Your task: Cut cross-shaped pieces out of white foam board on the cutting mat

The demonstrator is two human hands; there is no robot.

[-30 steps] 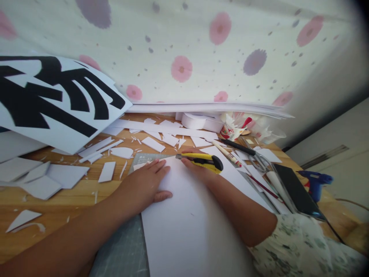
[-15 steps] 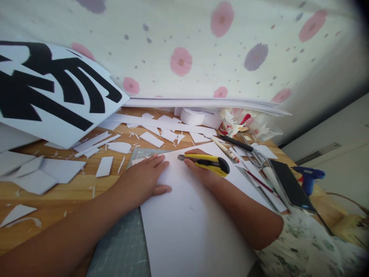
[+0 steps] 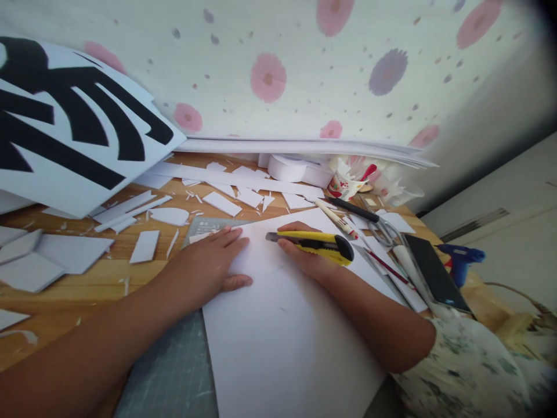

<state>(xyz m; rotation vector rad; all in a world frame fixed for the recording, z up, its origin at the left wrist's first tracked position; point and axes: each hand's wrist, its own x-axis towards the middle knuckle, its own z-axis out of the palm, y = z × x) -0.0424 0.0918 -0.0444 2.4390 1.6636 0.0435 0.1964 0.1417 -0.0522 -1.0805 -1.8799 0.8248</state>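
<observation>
A large white foam-like sheet [image 3: 261, 348] lies over a grey-green cutting mat [image 3: 174, 371]. Pressed flat on the sheet's left edge is my left hand [image 3: 215, 264], fingers apart, holding nothing. My right hand [image 3: 300, 255] rests on the sheet to its right, closed around a yellow and black utility knife [image 3: 319, 244]. The knife lies nearly level, its short blade out and pointing left toward my left hand. Whether the blade touches the sheet I cannot tell. My right fingers are partly hidden behind the knife.
White offcuts [image 3: 221, 204] litter the wooden table [image 3: 143, 290]. A board with black strokes [image 3: 87, 122] leans at left. To the right lie a pen [image 3: 335, 219], scissors [image 3: 387, 229], a red pencil [image 3: 391, 270], a dark phone [image 3: 435, 273] and a blue glue gun [image 3: 463, 261]. A cup [image 3: 343, 184] stands behind.
The camera view has shifted slightly, so most of the scene sits a little further left and up. The knife has turned a little in my right hand. My left hand still presses the sheet.
</observation>
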